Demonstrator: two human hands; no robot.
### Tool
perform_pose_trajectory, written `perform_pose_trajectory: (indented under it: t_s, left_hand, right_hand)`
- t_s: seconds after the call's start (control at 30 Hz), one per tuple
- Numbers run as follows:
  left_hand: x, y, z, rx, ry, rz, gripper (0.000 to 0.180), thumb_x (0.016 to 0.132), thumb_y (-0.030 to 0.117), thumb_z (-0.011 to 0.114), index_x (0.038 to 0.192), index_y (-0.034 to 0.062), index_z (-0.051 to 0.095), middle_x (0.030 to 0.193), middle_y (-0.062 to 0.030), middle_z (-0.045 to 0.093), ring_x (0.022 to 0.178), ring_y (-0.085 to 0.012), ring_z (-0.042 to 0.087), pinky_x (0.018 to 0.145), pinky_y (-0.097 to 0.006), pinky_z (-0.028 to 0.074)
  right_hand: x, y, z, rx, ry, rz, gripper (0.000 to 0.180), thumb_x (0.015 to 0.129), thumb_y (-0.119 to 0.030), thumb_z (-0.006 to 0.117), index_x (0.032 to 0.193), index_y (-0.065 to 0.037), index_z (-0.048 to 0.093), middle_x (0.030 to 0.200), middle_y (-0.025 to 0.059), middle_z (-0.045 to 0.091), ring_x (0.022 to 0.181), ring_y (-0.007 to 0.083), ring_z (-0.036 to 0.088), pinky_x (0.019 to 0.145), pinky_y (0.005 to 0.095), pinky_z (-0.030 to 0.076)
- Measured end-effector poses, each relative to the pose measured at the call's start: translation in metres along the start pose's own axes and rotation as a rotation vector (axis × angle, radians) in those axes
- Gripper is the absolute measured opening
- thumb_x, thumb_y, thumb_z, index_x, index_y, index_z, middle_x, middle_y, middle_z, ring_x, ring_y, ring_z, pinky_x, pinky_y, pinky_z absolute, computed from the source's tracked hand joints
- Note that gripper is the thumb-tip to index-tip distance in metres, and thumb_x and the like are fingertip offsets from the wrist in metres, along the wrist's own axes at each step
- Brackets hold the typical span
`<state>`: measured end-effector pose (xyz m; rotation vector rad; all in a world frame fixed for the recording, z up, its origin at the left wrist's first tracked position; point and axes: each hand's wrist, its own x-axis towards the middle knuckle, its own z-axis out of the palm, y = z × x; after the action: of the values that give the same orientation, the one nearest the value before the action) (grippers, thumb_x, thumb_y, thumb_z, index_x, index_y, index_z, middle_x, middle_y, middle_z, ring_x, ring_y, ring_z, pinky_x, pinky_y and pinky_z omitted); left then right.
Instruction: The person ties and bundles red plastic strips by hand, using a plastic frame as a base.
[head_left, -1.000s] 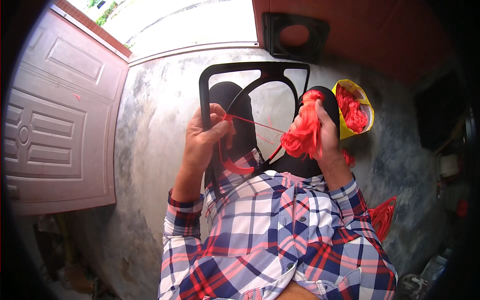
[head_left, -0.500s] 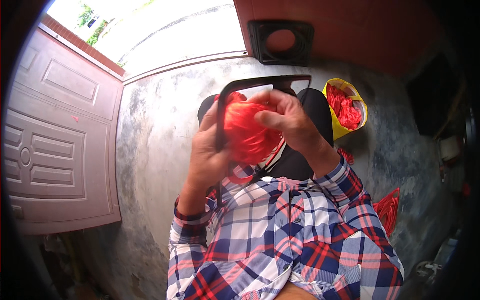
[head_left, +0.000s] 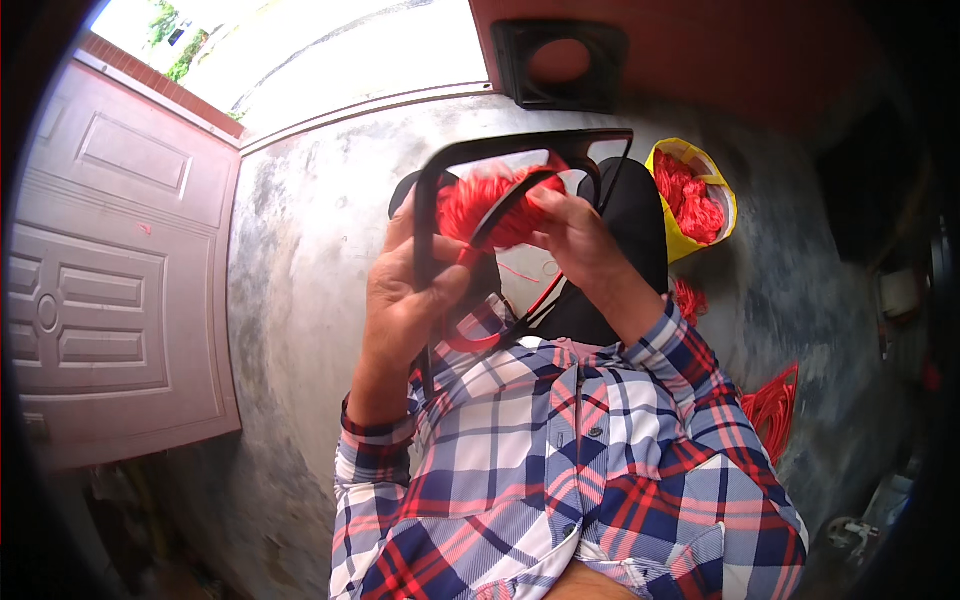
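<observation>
In front of my lap is a black frame (head_left: 427, 185) with rounded corners, and a bundle of shiny red cord (head_left: 465, 208) sits inside it. My left hand (head_left: 408, 285) is closed around the frame's left bar, thumb and fingers near a flat red strip at the bundle's lower edge. A dark curved strip (head_left: 497, 212) crosses the bundle. My right hand (head_left: 583, 240) pinches the bundle's right end beside this strip; its fingertips are partly hidden. Below my left hand hangs a red loop (head_left: 470, 343).
On the grey floor to the right stands a yellow bag (head_left: 676, 243) holding red cord bundles. Smaller red cord (head_left: 690, 300) and a flat red bundle (head_left: 772, 412) lie nearer. A black square object with a round hole (head_left: 508, 68) is ahead, and a panelled door (head_left: 120, 250) stands left.
The rounded red bundle now looks longer and flatter, with the dark strip showing across it. My right hand has moved down from its top to its right end.
</observation>
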<state>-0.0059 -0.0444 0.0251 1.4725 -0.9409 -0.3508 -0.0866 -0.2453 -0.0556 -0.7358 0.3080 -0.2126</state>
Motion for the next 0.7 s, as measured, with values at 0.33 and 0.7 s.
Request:
perform_pose_trajectory:
  t_s: [0.33, 0.7]
  left_hand:
    - [0.001, -0.017, -0.018, -0.355, 0.077, -0.312, 0.032, 0.085, 0.011, 0.066, 0.113, 0.0016, 0.054, 0.077, -0.0085, 0.062, 0.059, -0.0146, 0.058, 0.053, -0.026, 0.046]
    - [-0.003, -0.01, -0.011, -0.212, 0.096, -0.363, 0.024, 0.085, 0.011, 0.066, 0.105, -0.0004, 0.06, 0.105, -0.015, 0.064, 0.068, -0.0144, 0.063, 0.057, -0.026, 0.049]
  right_hand:
    - [-0.064, -0.028, 0.03, 0.041, -0.457, -0.248, 0.058, 0.083, -0.06, 0.063, 0.104, -0.008, 0.048, 0.087, 0.0094, 0.061, 0.079, 0.0264, 0.063, 0.089, 0.0473, 0.045]
    - [-0.049, -0.051, 0.04, -0.268, -0.359, -0.078, 0.045, 0.088, -0.006, 0.063, 0.129, 0.002, 0.048, 0.108, 0.0122, 0.065, 0.104, 0.0173, 0.062, 0.094, 0.0315, 0.047]
